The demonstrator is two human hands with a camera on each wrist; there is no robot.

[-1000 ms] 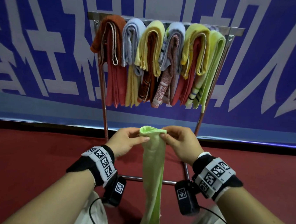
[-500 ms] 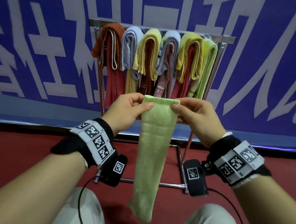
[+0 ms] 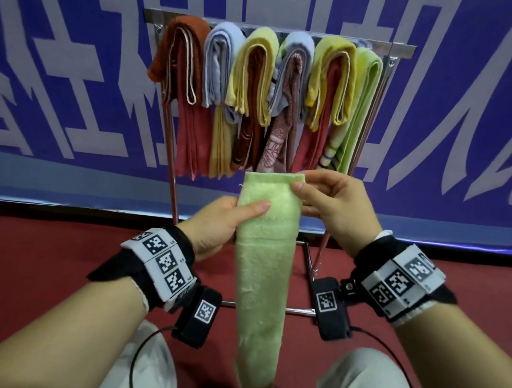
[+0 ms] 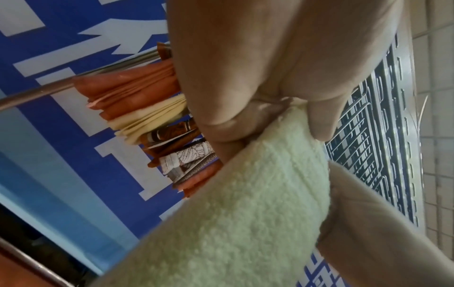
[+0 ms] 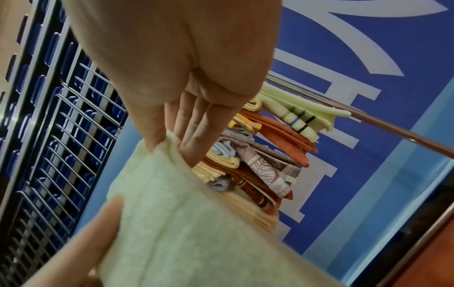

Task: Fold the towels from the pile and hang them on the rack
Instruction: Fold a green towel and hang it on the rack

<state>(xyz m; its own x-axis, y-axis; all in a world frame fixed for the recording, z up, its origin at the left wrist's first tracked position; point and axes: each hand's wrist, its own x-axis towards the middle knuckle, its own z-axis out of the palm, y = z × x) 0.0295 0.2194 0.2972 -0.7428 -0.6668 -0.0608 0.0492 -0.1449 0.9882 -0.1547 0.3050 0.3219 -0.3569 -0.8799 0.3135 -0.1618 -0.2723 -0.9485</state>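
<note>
The left hand (image 3: 220, 221) pinches the green towel (image 3: 263, 258) at its left edge, thumb in front. The right hand (image 3: 333, 202) pinches the top right corner. The towel hangs before the crowded rack (image 3: 402, 48). It is probably soft, light and limp, best held by its top corners. The wrist views show the fingers (image 5: 196, 126) behind it; the head view shows its whole length.

- Blue banner (image 3: 74, 48) with large white characters spans the back wall.
- Pale blue band (image 3: 60, 179) runs along its lower edge.
- Red floor (image 3: 35, 265) lies below.
</note>
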